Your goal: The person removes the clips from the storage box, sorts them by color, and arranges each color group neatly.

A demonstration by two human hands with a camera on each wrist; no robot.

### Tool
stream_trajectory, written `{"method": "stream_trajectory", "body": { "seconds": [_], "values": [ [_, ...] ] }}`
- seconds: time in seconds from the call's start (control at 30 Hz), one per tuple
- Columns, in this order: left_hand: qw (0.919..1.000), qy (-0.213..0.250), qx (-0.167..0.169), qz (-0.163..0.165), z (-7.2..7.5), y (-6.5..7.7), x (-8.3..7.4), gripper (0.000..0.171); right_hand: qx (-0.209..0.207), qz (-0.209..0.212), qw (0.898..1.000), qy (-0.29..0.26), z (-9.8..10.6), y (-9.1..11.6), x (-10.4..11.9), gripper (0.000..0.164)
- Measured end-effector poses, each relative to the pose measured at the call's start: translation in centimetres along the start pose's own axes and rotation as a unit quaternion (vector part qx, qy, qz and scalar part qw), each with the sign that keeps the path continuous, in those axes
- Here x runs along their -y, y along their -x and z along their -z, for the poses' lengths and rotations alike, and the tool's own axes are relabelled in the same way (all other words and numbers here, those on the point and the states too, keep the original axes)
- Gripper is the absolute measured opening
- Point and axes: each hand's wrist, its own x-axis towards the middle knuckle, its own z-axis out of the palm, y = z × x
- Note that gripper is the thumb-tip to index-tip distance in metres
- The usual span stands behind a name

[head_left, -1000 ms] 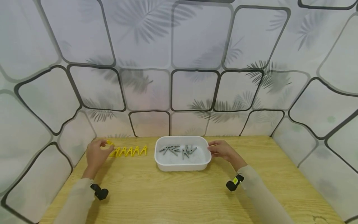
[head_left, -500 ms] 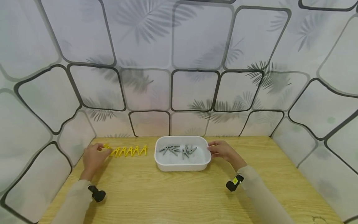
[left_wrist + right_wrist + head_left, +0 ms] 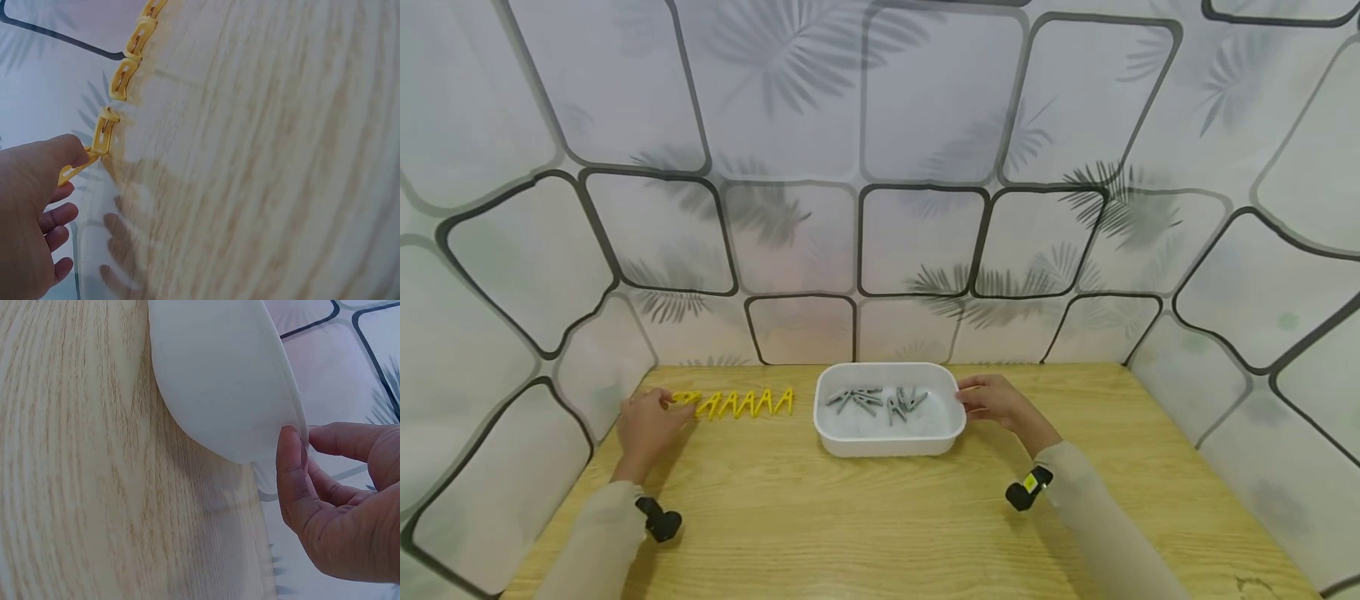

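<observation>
**Risks: a tub that slides, a peg row that scatters**

The table [image 3: 880, 517] fills the lower half of the head view, smooth wood with nothing to stop a thing skating across it. At lower centre sits the white tub [image 3: 887, 442], with a loose heap of grey pegs [image 3: 880, 402] inside. The right hand [image 3: 996, 402] pinches the tub's right rim between thumb and fingers; in the right wrist view the thumb lies on the outer wall with a fingertip over the lip. The grip is light and at 1 edge only, so I judge a pull or push there could tilt or swing the tub and spill the grey pegs.

At lower left, a row of about 5 yellow pegs [image 3: 747, 405] stands close together. The left hand [image 3: 647, 425] pinches 1 more yellow peg [image 3: 75, 170] at the row's left end, touching or just beside the end peg. The pegs stand on narrow feet, so a nudge from this hand could probably topple the end peg into its neighbours. The pinch holds only the peg's tip, which might let it twist loose.
</observation>
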Motion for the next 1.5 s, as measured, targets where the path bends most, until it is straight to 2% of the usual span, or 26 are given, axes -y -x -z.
{"method": "stream_trajectory", "body": {
  "seconds": [0.27,0.6,1.17,1.37,1.5],
  "values": [
    [0.9998,0.005,0.017,-0.006,0.0,0.1,0.5,0.054,0.0,-0.002,1.0,0.002,-0.1,0.0,0.1,0.042],
    [0.9995,-0.001,0.012,-0.03,0.0,0.3,1.2,0.054,-0.001,-0.006,1.0,0.008,0.1,-0.1,0.1,0.045],
    [0.9989,0.008,0.007,-0.046,-0.6,0.2,1.7,0.05,-0.01,-0.007,1.0,0.013,-0.1,-0.3,-0.1,0.042],
    [0.9993,0.016,0.017,-0.031,-0.6,0.3,1.6,0.051,-0.008,-0.008,1.0,0.008,0.1,-0.3,-0.1,0.042],
    [0.9997,0.003,0.017,-0.019,-0.4,0.4,1.1,0.049,-0.005,-0.008,1.0,0.007,0.1,-0.3,-0.1,0.043]
  ]
}}
